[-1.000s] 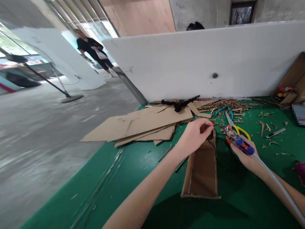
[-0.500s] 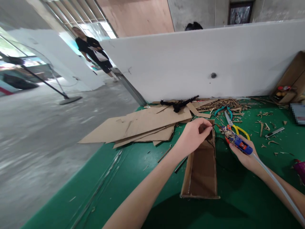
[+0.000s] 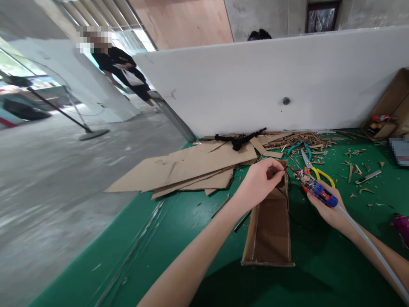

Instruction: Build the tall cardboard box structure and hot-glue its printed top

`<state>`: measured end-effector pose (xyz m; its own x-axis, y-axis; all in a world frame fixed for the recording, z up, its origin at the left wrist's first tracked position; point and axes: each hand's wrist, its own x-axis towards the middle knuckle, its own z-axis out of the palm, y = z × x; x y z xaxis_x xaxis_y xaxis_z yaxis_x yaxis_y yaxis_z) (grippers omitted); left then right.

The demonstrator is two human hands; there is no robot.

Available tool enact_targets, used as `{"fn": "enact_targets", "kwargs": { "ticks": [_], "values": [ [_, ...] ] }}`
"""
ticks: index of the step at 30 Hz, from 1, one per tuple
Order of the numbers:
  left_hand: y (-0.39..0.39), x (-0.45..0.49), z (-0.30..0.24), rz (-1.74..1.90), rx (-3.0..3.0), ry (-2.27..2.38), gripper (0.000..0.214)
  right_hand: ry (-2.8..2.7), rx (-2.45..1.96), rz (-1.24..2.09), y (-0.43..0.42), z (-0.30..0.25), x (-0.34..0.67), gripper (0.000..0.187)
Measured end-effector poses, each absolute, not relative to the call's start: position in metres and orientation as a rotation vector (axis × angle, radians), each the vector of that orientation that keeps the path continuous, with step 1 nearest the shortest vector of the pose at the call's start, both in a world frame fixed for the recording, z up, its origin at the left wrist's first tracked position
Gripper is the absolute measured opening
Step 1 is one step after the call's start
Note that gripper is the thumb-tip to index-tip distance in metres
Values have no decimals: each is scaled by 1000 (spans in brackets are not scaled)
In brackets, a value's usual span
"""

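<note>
A long, open cardboard box (image 3: 273, 234) lies on the green table, its far end under my left hand (image 3: 262, 181). Thumb and forefinger of that hand pinch a thin black cord (image 3: 288, 187), which trails down along the box's right side. My right hand (image 3: 330, 217) is wrapped round a blue and orange hot glue gun (image 3: 319, 192), with a long, pale glue stick (image 3: 364, 236) out of its back. The gun's nozzle points left, close to the pinched cord; whether they touch I cannot tell.
Cardboard sheets (image 3: 198, 166) are stacked to the left, with a black fuzzy object (image 3: 237, 141) on top. Scissors (image 3: 322, 175), teal-handled pliers (image 3: 299, 147), a utility knife (image 3: 368, 177) and cardboard scraps (image 3: 306, 138) lie behind and right. A white partition (image 3: 223, 89) stands behind; a person (image 3: 121, 68) is beyond it.
The person in the background has shifted a little to the left. My hands, the glue gun and the box stay almost exactly where they were.
</note>
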<state>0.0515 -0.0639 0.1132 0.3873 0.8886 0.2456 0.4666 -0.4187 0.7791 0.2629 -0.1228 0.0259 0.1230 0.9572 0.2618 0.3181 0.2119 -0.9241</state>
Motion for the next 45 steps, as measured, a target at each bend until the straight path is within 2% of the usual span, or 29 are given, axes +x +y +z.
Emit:
{"fn": "enact_targets", "kwargs": {
  "ticks": [16, 19, 24, 27, 33, 39, 41, 45],
  "values": [
    [-67, 50, 119, 953, 2030, 995, 9, -1522, -1356, 647, -117, 12, 268, 21],
    [-70, 50, 123, 966, 1925, 977, 11, -1557, -1471, 418, -109, 6, 277, 30],
    [-74, 52, 128, 975, 1724, 995, 15, -1878, -1767, -143, -95, 6, 306, 45],
    [-73, 53, 128, 1002, 1642, 947, 21, -1979, -1955, -306, -88, 3, 323, 47],
    [-71, 53, 125, 1010, 1557, 878, 27, -1880, -2098, -276, -80, -8, 336, 50],
    [-72, 54, 124, 933, 1555, 900, 31, -1872, -1775, -365, -91, 9, 318, 40],
    [-73, 55, 123, 917, 1563, 899, 33, -1870, -1623, -228, -96, 17, 310, 36],
    [-75, 58, 125, 964, 1567, 922, 33, -1736, -1310, 294, -104, 41, 289, 28]
  ]
}}
